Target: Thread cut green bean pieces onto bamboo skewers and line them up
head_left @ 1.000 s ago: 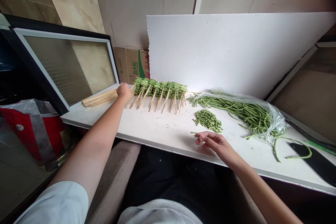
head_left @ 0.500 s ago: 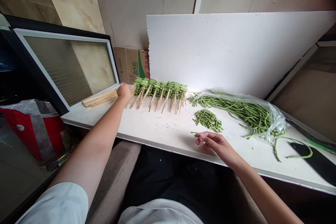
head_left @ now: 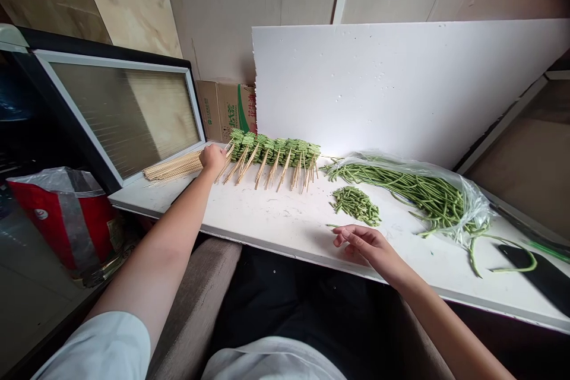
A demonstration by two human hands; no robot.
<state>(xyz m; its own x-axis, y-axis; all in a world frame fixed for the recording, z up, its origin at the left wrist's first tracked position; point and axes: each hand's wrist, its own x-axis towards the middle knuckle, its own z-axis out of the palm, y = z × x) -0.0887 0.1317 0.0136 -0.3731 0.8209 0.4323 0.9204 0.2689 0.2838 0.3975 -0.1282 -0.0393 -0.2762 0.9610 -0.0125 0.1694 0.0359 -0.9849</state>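
My left hand (head_left: 213,157) is closed at the left end of a stack of green bean skewers (head_left: 276,151), around the stick end of a bamboo skewer; its fingertips are mostly turned away from view. Bare bamboo sticks (head_left: 173,167) lie in a bundle just left of that hand. Over the front part of the white table my right hand (head_left: 363,244) hovers, palm turned inward, fingers loosely curled and apart. A small green bean piece (head_left: 332,225) shows by its fingertips. Beyond it sits a heap of cut bean pieces (head_left: 356,206).
Long green beans (head_left: 414,190) spill from a clear plastic bag (head_left: 474,205) on the right. A dark phone-like slab (head_left: 538,279) lies near the right edge. A white foam board (head_left: 378,83) and a carton (head_left: 220,110) stand behind; a framed glass panel (head_left: 129,113) is at left.
The view has shifted slightly, moving everything a little to the right in the picture. Both hands keep nearly the same place over the table.
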